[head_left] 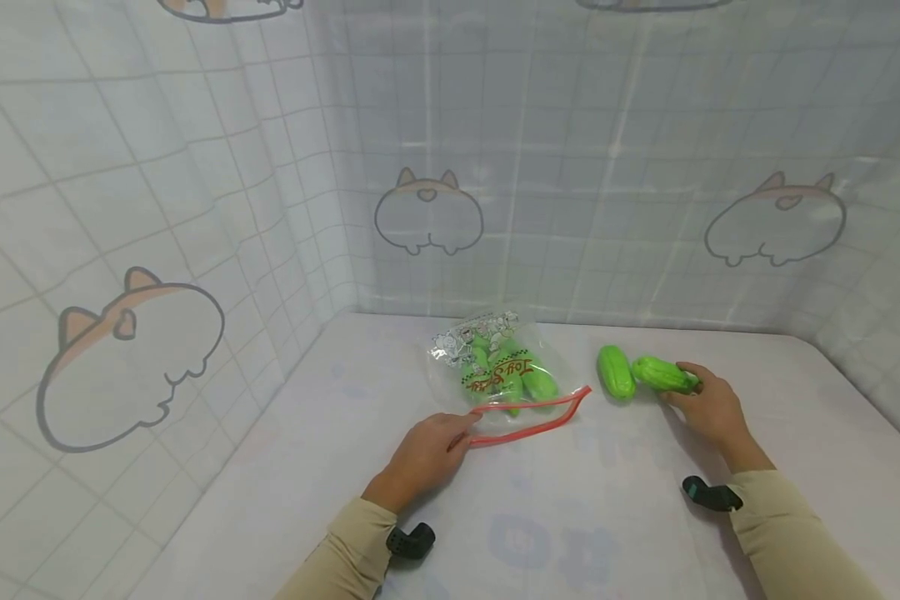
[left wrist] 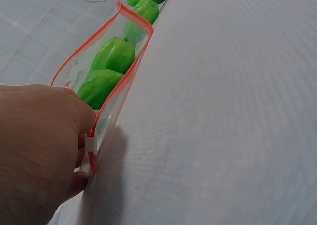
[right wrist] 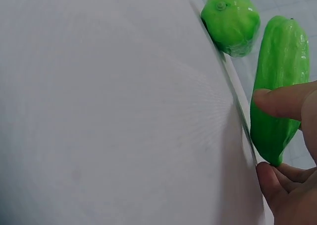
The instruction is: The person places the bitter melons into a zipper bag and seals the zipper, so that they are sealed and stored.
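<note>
My left hand (head_left: 433,454) pinches the left end of the red zip edge of a clear zipper bag (head_left: 528,431). In the left wrist view the bag's mouth gapes, and green vegetables (left wrist: 115,55) show inside it. My right hand (head_left: 712,408) grips a long, ridged green vegetable (right wrist: 280,61) by its tapered end, thumb across its side. Just left of it, a second green vegetable (head_left: 616,372) lies on the table between the bag and my right hand. In the right wrist view this second vegetable (right wrist: 230,19) is seen end-on, beyond the held one.
The white table (head_left: 330,400) meets a tiled-pattern curtain (head_left: 570,167) at the back and a similar sheet (head_left: 120,208) on the left. A dark wrist strap (head_left: 411,542) sits on my left sleeve, and another strap (head_left: 712,494) on my right.
</note>
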